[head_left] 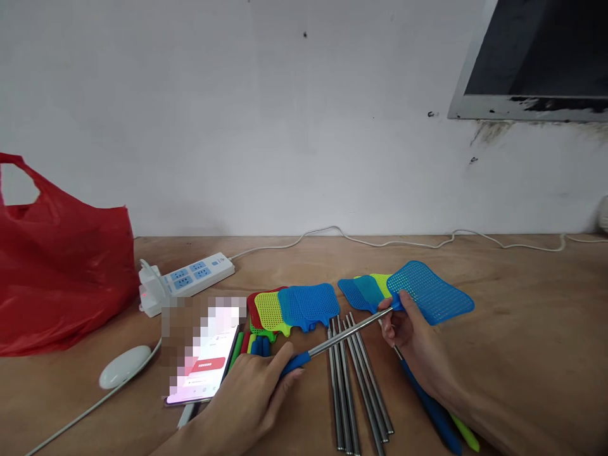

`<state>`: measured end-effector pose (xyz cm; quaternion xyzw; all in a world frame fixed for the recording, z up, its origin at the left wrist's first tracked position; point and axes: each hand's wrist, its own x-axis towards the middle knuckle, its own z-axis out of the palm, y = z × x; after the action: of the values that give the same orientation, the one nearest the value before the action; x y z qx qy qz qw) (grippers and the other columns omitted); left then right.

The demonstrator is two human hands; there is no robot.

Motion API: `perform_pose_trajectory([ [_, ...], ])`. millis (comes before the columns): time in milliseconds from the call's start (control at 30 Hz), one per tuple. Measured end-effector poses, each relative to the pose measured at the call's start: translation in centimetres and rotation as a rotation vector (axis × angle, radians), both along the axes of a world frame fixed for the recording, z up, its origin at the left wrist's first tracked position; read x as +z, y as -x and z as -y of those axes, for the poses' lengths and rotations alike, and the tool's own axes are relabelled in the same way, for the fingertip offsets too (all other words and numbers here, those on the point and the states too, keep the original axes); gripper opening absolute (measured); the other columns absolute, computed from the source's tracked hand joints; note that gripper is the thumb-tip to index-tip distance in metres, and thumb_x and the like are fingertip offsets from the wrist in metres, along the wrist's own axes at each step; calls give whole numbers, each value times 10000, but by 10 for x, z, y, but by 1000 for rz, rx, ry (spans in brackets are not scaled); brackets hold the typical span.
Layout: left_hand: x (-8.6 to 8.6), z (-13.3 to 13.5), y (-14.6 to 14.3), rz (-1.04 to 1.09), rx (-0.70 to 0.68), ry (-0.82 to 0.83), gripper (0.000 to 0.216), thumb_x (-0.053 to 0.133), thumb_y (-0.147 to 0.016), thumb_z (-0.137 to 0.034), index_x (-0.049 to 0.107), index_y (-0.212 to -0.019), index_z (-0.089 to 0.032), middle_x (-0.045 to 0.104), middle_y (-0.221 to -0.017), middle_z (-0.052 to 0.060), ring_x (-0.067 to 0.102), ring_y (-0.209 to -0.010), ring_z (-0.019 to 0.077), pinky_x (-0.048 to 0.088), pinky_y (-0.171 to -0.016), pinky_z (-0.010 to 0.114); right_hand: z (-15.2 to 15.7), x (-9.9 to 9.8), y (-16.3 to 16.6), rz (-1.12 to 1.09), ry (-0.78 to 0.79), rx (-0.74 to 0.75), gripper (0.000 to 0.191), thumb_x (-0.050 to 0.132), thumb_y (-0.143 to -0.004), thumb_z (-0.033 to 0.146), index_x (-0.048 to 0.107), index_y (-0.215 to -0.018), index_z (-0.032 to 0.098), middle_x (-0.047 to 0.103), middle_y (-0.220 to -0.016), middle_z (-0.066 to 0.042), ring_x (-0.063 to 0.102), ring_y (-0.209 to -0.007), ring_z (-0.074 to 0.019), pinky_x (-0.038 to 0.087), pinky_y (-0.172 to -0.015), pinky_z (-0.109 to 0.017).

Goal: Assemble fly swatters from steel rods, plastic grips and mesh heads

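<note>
Blue mesh plastic fly swatter with a thin steel rod is held low over the wooden counter, between your two hands. Your left hand has its fingers pressed around the blue grip at the rod's end. Your right hand pinches the neck of the head, where the rod enters. It looks like the joining step; a firm push needs rod and neck in one line. Loose steel rods lie just below, and spare coloured mesh heads are near.
</note>
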<state>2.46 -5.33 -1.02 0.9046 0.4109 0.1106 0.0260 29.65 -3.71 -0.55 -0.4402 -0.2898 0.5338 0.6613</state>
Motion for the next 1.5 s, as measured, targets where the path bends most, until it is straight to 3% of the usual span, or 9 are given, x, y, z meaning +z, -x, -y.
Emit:
perform_pose_trajectory([
  [167, -7, 2, -1, 57, -2, -65, 482, 103, -1074, -420, 539, -1026, -220, 697, -699, 49, 655, -574, 283, 400, -508, 328, 4, 6, 2, 22, -34, 38, 475, 805, -641, 642, 715, -735, 185, 557, -505, 33, 490, -458, -98, 398, -411, -199],
  [300, -6, 9, -8, 44, -23, 6, 396, 153, -1081, -368, 521, -1065, -223, 711, -749, 40, 670, -595, 269, 412, -519, 319, 15, -1, 16, 75, -81, 235, 450, 702, -786, 626, 727, -795, 177, 611, -565, -3, 538, -508, -118, 449, -459, -213],
  [500, -2, 12, -10, 77, -34, 30, 368, 170, -1083, -362, 515, -1070, -232, 717, -777, 30, 681, -625, 260, 433, -547, 311, 23, -5, 25, 60, -123, 402, 447, 662, -827, 616, 723, -809, 174, 615, -580, -16, 567, -525, -135, 471, -465, -235],
  [867, 6, 12, -10, 195, -16, 150, 302, 290, -1053, -380, 540, -961, -237, 700, -765, 14, 677, -680, 240, 429, -595, 304, 24, -6, 27, 111, -109, 361, 334, 779, -777, 509, 740, -879, 193, 675, -740, -39, 624, -694, -158, 488, -518, -225],
  [1133, 10, 10, -11, 263, 68, 202, 333, 309, -1041, -391, 553, -877, -235, 627, -673, 1, 624, -601, 214, 354, -545, 295, 20, 2, 21, 11, -94, 331, 386, 721, -815, 551, 780, -914, 183, 673, -728, -54, 603, -693, -166, 506, -545, -244],
  [1367, 7, 14, -10, 180, -29, 193, 407, 238, -1063, -366, 562, -866, -217, 657, -738, 28, 643, -668, 219, 408, -618, 310, 22, -1, 24, 151, -120, 373, 323, 743, -807, 515, 740, -875, 199, 655, -834, -46, 594, -726, -163, 503, -540, -236],
  [1500, 15, 15, -11, 223, -127, 219, 409, 238, -1065, -356, 554, -847, -215, 638, -745, 10, 629, -679, 189, 411, -637, 292, 19, 2, 20, 207, -91, 302, 377, 644, -855, 582, 654, -832, 206, 630, -695, -7, 538, -537, -135, 412, -427, -228],
])
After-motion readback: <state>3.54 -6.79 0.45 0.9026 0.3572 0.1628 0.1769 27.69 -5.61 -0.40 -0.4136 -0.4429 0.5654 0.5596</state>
